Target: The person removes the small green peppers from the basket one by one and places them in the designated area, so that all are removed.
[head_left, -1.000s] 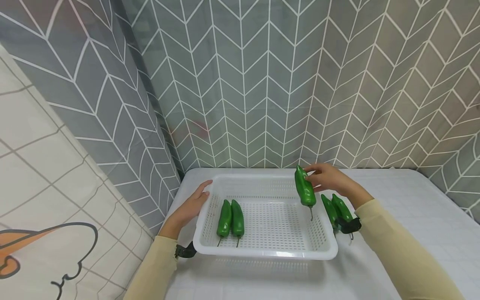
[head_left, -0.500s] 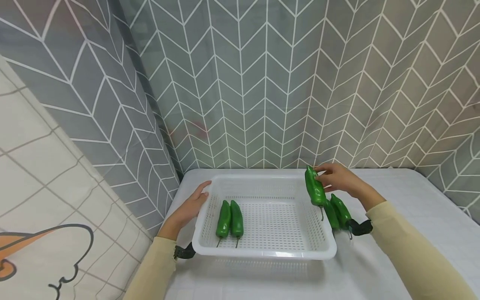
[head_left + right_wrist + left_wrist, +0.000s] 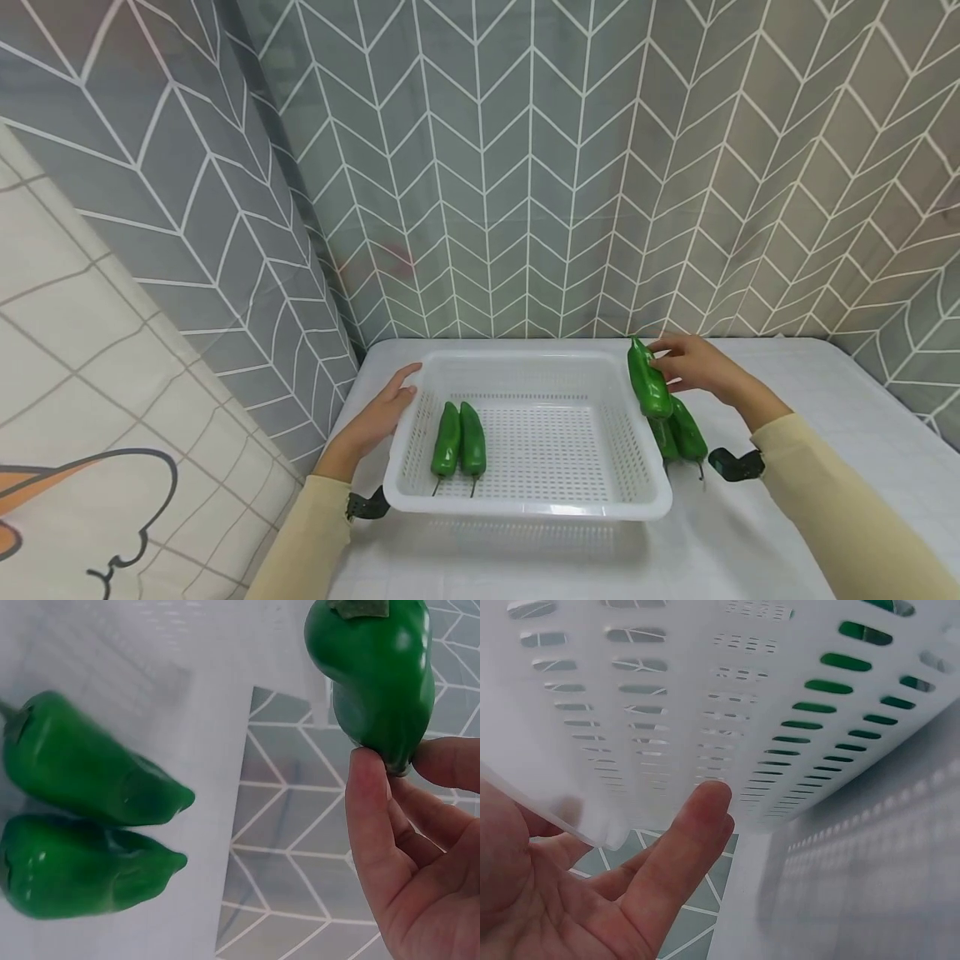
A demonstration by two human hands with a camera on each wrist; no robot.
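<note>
The right hand (image 3: 693,364) is pinching a green pepper (image 3: 648,379) near its tip, and the pepper is hanging by the right rim of the white basket (image 3: 528,507), right of centre in the frame. The left hand (image 3: 382,412) is touching the left rim; whether it is gripping, I cannot tell. Being held by so narrow and slick an end, the pepper could be slipping and knocking the table pair (image 3: 686,429) below. It is looking glossy, deep green and plump, tilting stem-end down; two similar basket peppers (image 3: 472,442) are lying left.
</note>
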